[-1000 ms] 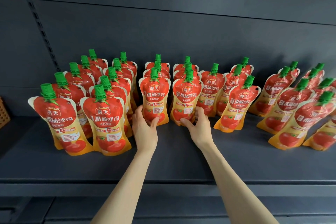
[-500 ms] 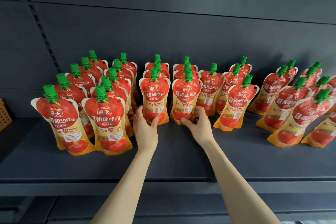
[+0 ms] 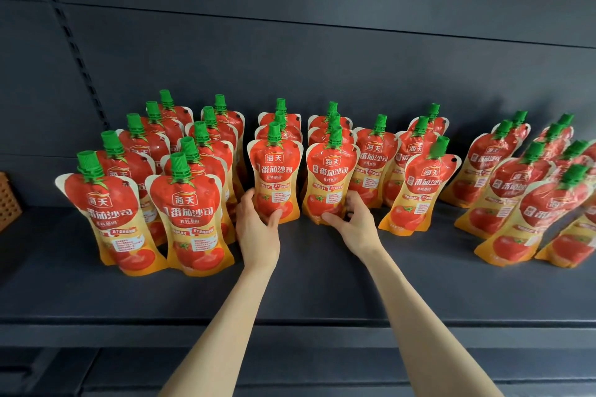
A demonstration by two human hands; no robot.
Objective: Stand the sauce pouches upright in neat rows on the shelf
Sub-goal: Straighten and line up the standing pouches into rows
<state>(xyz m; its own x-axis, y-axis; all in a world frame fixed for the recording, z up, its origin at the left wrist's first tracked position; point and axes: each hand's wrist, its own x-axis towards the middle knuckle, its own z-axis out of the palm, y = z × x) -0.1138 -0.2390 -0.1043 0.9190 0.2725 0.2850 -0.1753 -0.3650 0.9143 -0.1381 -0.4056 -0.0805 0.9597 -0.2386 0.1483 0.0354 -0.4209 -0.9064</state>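
A: What did the dark shelf (image 3: 322, 293) carry?

B: Sauce pouches (image 3: 190, 203) in rows running front to back. There was an upright block at 9 o'clock and leaning ones at 3 o'clock.

A: And at 12 o'clock?

B: Two front pouches stood upright, side by side. The left hand (image 3: 256, 232) had its grip wrapped round the base of the left pouch (image 3: 274, 177). The right hand (image 3: 358, 224) clasped the base of the right pouch (image 3: 332, 180).

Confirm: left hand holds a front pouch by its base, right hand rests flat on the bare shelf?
Wrong on the right hand: the head view shows it gripping the base of the next front pouch, not resting on the shelf. The left hand holds its pouch by the base.
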